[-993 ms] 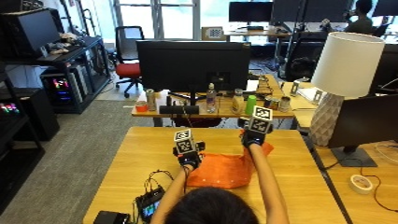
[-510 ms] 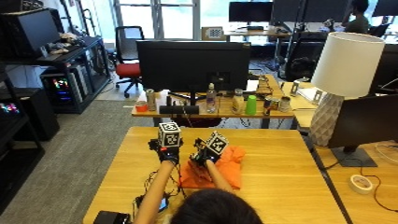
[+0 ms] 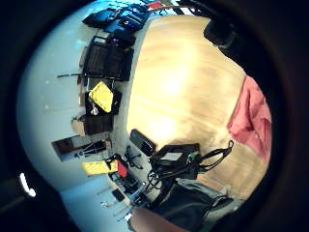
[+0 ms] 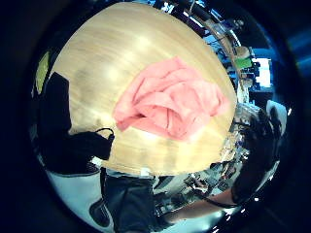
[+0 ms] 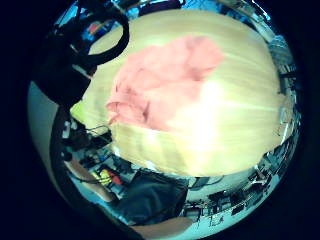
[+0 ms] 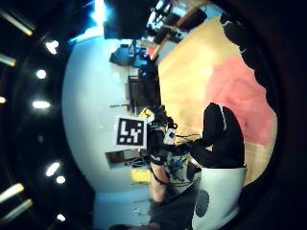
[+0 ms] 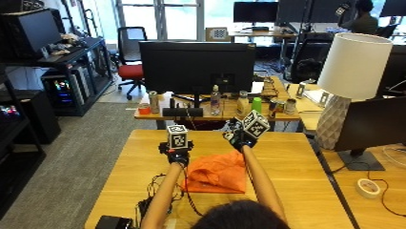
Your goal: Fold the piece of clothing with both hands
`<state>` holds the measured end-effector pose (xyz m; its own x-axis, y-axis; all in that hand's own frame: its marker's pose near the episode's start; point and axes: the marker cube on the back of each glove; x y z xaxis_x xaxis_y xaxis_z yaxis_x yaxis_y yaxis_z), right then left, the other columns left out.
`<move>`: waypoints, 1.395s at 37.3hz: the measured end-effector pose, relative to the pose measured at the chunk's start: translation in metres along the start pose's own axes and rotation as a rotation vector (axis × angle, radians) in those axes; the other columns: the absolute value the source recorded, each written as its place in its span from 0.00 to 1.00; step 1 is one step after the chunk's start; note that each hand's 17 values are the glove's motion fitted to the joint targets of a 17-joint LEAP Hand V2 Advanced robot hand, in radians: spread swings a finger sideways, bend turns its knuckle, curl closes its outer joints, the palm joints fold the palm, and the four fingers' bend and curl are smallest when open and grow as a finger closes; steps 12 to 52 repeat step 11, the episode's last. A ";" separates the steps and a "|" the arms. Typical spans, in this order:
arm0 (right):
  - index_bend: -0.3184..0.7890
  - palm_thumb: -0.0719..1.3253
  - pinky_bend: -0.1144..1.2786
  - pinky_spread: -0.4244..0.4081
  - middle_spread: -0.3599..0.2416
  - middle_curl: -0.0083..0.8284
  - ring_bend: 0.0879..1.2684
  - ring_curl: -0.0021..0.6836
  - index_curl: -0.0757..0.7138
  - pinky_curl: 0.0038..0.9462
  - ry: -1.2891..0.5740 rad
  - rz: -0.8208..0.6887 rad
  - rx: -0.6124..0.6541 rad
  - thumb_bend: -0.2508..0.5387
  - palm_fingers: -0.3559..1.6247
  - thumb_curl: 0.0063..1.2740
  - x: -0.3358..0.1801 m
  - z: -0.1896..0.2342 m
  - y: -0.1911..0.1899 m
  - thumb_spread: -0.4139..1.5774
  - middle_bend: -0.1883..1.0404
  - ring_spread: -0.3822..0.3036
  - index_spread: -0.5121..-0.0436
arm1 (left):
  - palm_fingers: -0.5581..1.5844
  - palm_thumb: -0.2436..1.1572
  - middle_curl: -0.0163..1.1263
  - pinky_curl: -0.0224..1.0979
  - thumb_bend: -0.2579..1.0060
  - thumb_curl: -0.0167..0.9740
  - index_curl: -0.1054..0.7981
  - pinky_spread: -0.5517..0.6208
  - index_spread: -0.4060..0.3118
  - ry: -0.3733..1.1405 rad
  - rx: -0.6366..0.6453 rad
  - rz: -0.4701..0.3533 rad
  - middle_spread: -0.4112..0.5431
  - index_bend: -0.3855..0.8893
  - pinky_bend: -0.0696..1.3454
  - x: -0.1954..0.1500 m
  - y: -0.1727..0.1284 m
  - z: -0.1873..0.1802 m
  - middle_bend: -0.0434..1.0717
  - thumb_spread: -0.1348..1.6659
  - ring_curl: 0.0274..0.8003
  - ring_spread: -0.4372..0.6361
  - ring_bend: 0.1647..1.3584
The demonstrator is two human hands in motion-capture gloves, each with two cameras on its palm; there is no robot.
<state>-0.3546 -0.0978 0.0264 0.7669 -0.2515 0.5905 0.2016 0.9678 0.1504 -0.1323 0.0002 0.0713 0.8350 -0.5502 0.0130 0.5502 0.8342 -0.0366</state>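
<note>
1. both hands have risen off the cloth (image 7: 217,173) since half a second ago, when they were low on it and close together; now they are apart, raised over its far edge.
2. left hand (image 7: 177,154) hangs above the cloth's far left corner; its palm views show the cloth lying free on the worktop (image 7: 292,171), so it holds nothing. how its fingers are set cannot be told.
3. right hand (image 7: 238,138) is raised past the far right of the cloth, holding nothing; its fingers (image 6: 249,52) look loosely curved.
4. orange cloth lies crumpled in a rough folded heap at mid worktop, near the person.
</note>
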 end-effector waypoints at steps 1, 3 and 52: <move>0.39 0.76 0.61 0.44 0.51 0.55 0.49 0.58 0.17 0.39 0.016 0.006 0.005 0.30 0.53 0.42 0.010 -0.012 -0.006 0.71 0.45 0.42 0.53 | 0.39 0.55 0.25 0.36 0.38 0.38 0.48 0.65 0.58 0.006 0.011 0.009 0.56 0.42 0.37 0.003 0.003 -0.003 0.18 0.95 0.41 0.54 0.37; 0.39 0.75 0.59 0.47 0.51 0.54 0.47 0.57 0.19 0.38 0.046 0.065 -0.005 0.30 0.52 0.42 0.032 -0.028 -0.017 0.73 0.44 0.43 0.52 | 0.39 0.54 0.25 0.36 0.38 0.38 0.48 0.65 0.58 0.019 0.026 0.030 0.56 0.42 0.37 0.011 0.004 -0.006 0.18 0.95 0.41 0.54 0.37; 0.40 0.74 0.51 0.61 0.52 0.53 0.42 0.54 0.26 0.34 0.097 0.166 0.030 0.30 0.50 0.40 0.071 -0.064 -0.016 0.76 0.41 0.47 0.50 | 0.39 0.47 0.25 0.35 0.33 0.35 0.48 0.64 0.57 0.063 -0.042 0.112 0.57 0.42 0.37 0.034 0.015 -0.012 0.18 0.93 0.41 0.55 0.37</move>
